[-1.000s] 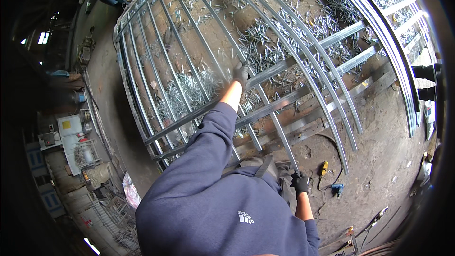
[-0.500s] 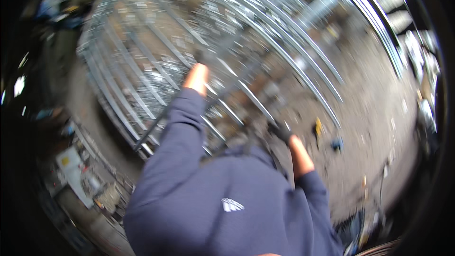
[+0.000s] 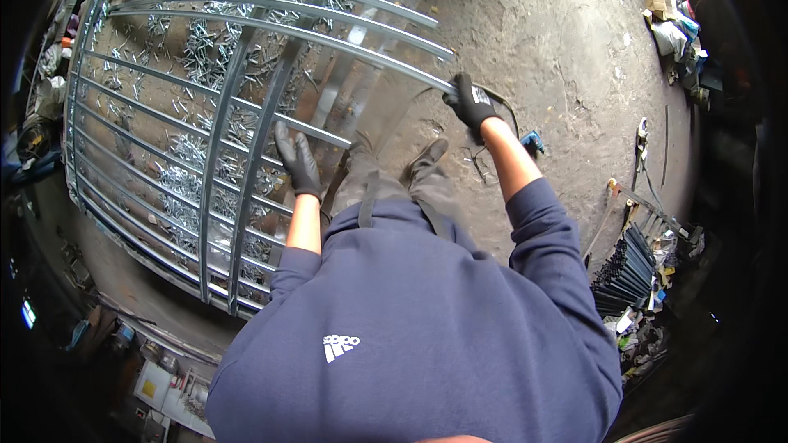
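A grid of shiny metal bars lies across the left and middle of the view. My right hand point(image 3: 472, 105), in a black glove, is closed round the near end of one long metal bar point(image 3: 394, 64). My left hand point(image 3: 300, 162), also gloved, has its fingers stretched out and the thumb apart. It is beside a crossbar point(image 3: 264, 125) and close to the end of a shorter bar point(image 3: 316, 131); whether it touches either I cannot tell. Another crossbar point(image 3: 215, 148) runs alongside the first, over the thinner bars.
Many loose screws or bolts point(image 3: 185, 176) are strewn under and between the bars. A blue tool point(image 3: 532, 143) and a dark cable point(image 3: 514, 111) lie right of my shoes point(image 3: 428, 160). Dark tubes point(image 3: 628, 267) are stacked at the right, with bags and boxes point(image 3: 669, 12) beyond.
The view has turned and sharpened from a motion blur. My right hand has moved up and out to the bar's end. My left hand has drawn back toward my body.
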`<action>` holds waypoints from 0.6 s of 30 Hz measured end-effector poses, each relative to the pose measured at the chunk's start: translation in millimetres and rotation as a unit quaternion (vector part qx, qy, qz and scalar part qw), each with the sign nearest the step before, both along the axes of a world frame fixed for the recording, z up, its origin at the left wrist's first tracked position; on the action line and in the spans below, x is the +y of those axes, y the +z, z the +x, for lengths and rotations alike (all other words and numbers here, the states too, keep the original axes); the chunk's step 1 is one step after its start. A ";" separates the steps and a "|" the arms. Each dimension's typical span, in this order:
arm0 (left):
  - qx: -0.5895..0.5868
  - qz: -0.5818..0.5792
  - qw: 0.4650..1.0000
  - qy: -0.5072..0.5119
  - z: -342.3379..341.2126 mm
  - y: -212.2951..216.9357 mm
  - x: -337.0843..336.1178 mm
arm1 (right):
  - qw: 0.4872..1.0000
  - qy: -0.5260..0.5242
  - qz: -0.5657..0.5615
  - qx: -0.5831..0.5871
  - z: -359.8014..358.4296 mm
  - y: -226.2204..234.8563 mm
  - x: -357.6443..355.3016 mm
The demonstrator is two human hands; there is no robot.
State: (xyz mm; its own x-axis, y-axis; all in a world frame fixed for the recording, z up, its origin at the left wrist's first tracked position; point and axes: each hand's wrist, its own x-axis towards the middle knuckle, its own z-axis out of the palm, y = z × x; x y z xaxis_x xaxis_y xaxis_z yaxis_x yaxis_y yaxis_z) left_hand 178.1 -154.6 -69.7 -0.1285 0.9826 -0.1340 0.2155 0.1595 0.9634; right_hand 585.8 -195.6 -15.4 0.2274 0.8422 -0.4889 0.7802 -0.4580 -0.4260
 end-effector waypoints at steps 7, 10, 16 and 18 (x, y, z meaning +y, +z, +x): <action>-0.116 -0.054 0.992 -0.006 93.3 37.0 -11.3 | 0.846 -0.051 -0.130 0.515 39.7 51.4 -16.0; -0.337 -0.083 0.938 0.008 169.8 71.1 -16.7 | 0.782 0.107 -0.056 0.612 48.1 81.0 -33.3; -0.521 -0.156 0.839 -0.007 268.4 110.4 -52.0 | 0.709 0.136 -0.093 0.685 71.8 102.7 -71.8; -0.484 -0.186 0.855 0.032 284.3 97.9 -65.3 | 0.793 0.088 -0.161 0.581 73.3 98.8 -72.4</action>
State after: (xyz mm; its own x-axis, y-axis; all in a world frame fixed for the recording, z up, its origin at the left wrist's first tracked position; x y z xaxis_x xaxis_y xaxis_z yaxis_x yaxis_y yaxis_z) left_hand 462.4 -219.9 28.2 0.1670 0.8438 -0.5100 -0.6737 0.4753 0.5659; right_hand 659.1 -268.0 83.4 -0.6417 0.6000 -0.4778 0.0096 -0.6167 -0.7872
